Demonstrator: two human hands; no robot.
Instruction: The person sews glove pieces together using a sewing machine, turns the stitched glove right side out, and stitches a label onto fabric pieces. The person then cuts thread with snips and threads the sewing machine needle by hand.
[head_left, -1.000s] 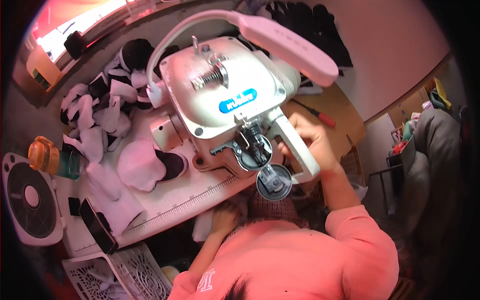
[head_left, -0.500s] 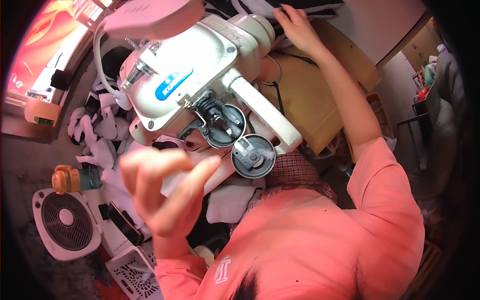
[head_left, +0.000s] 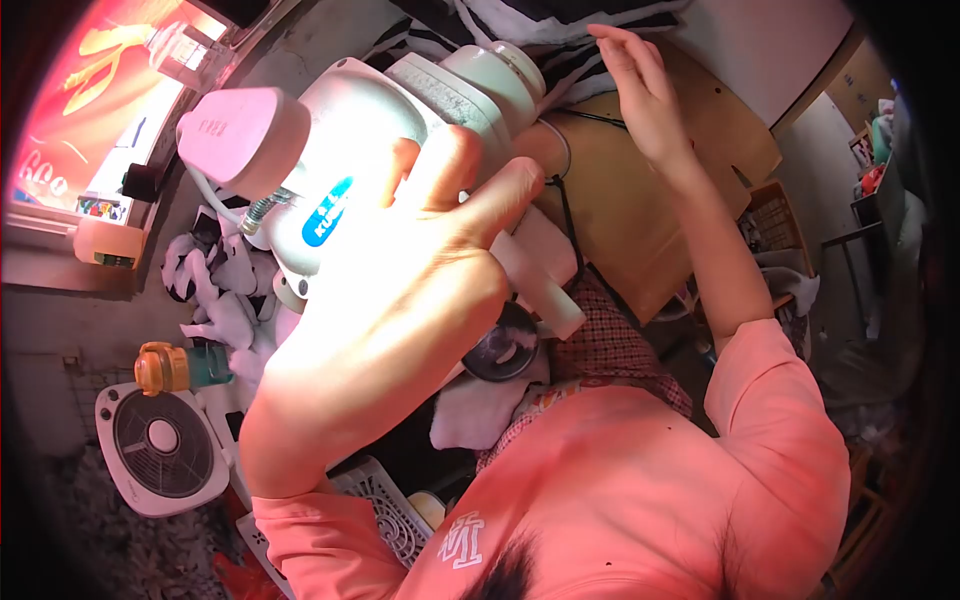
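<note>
A white sewing machine head (head_left: 350, 110) with a blue label (head_left: 328, 212) fills the upper middle. My left hand (head_left: 420, 240) is right in front of it, fingers curved and spread apart, with nothing visible in them. It hides the opened working part that lies behind; whether it touches the machine I cannot tell. Just below it shows part of a dark round disc (head_left: 502, 345). At the upper right, my right hand (head_left: 640, 95) is raised with its fingers stretched out, holding nothing. Close to it lies black and white striped fabric (head_left: 575, 25).
A pink lamp-like head (head_left: 245, 140) hangs before the machine. To the right is a tan board (head_left: 640, 210) with a dark cable. White and black plush scraps (head_left: 215, 280) lie on the left, above an orange-capped bottle (head_left: 165, 368), a fan (head_left: 162, 445) and a white basket (head_left: 390, 510).
My left hand has moved up and right, from below the machine's open round cover to in front of the machine. My right hand has come away from the striped fabric. The view has shifted slightly.
</note>
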